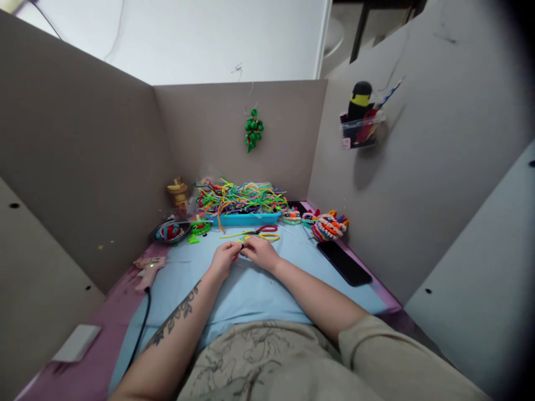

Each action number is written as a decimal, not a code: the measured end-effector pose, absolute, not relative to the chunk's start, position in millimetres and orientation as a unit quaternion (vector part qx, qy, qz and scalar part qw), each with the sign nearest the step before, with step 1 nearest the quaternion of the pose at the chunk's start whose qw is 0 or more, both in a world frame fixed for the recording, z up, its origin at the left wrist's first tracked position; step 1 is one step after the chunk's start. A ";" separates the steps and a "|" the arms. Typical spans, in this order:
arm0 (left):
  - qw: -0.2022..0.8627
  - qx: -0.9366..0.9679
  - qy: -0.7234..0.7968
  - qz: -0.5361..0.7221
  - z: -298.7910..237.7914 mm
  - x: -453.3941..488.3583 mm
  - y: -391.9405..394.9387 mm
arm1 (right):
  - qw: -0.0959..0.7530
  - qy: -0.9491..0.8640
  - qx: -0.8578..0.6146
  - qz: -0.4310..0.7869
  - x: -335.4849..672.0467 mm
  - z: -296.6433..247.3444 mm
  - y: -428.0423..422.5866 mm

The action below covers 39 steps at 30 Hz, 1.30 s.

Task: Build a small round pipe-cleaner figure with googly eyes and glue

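Observation:
My left hand (224, 257) and my right hand (262, 252) meet over the blue cloth, fingers pinched together. Between the fingertips is something small with a dark part and a bit of yellow and teal; its kind is mostly hidden by the fingers. Just beyond my hands lie scissors (268, 229) with red and yellow handles, and a thin yellow strand (231, 236) extends to the left. Farther back, a blue tray (251, 219) is heaped with many-coloured fuzzy pipe cleaners (242, 196).
On the left are a pink glue gun (151, 271), a white box (77, 343), a bowl (170, 233) and a green fuzzy figure (200, 226). To the right lie a black phone (343, 263) and a striped pipe-cleaner piece (329, 226). Grey panels (238, 122) enclose the table.

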<state>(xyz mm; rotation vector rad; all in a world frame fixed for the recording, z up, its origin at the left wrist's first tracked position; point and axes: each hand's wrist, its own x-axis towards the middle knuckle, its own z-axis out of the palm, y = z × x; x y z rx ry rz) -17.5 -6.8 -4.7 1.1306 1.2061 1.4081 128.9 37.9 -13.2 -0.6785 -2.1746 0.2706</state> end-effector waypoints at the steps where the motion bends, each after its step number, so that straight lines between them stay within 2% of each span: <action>1: 0.468 0.458 0.491 0.575 -4.3 -18.9 -6.3 | 0.422 -0.854 -0.274 0.130 129.5 -12.2 38.3; 7: 0.453 0.477 0.498 0.565 -2.0 -23.1 -7.1 | 0.466 -0.817 -0.269 0.208 132.1 -3.5 35.1; 16: 0.320 0.577 0.526 0.537 3.5 -19.5 -12.5 | 0.429 -0.776 -0.319 0.335 123.9 -8.8 37.5; 24: 0.274 0.609 0.542 0.510 -1.2 -19.4 -10.2 | 0.469 -0.813 -0.297 0.175 123.1 -4.3 32.3; 33: 0.204 0.637 0.558 0.491 -0.2 -21.8 -9.9 | 0.423 -0.803 -0.334 0.256 124.6 -8.4 37.1; 39: 0.326 0.569 0.546 0.522 0.0 -23.0 -7.9 | 0.424 -0.750 -0.352 0.365 125.0 -3.0 38.3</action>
